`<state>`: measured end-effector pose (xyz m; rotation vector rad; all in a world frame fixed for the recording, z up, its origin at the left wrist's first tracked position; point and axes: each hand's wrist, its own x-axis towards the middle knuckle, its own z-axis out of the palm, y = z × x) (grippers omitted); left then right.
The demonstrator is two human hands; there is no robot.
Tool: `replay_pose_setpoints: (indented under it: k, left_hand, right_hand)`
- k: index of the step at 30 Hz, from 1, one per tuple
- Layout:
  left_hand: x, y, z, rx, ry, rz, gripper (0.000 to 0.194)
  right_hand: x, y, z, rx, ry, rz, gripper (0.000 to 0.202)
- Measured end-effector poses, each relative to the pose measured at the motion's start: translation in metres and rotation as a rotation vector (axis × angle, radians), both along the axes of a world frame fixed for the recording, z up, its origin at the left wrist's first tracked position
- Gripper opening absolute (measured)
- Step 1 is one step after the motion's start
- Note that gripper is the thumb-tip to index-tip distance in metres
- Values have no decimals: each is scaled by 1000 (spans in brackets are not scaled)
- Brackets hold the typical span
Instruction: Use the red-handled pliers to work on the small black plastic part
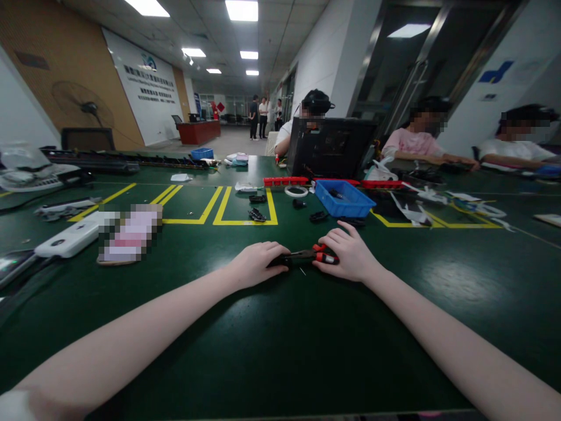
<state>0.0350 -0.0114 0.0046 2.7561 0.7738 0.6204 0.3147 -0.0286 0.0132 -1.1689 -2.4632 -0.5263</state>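
My right hand (348, 254) is closed around the red handles of a pair of pliers (325, 257), whose dark jaws point left. My left hand (258, 265) pinches a small black part (280, 260) that the jaws reach; most of the part is hidden by my fingers. A thin pale sliver (302, 271) lies on the green table (307, 351) just below the pliers. Beyond my hands, black pieces (257, 215) lie within a yellow taped outline, and others lie near a blue bin (344, 199).
At the left are a pixelated phone-like object (131, 234) and a white power strip (76, 234). A roll of tape (296, 191), red strips (286, 181) and a black monitor-like box (331, 146) stand farther back. Several people are across the table and in the background.
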Motion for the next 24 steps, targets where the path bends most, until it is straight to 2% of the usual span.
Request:
replay_pose_setpoints:
  k: [10, 17, 24]
  left_hand:
    - [0, 3, 0, -52, -39, 11, 29]
    - [0, 4, 1, -76, -49, 7, 26]
    - [0, 6, -3, -67, -79, 4, 26]
  right_hand:
    - [-2, -1, 1, -9, -35, -32, 34]
    - [-2, -3, -1, -3, -50, -104, 41]
    - [-2, -3, -2, -1, -10, -90, 42]
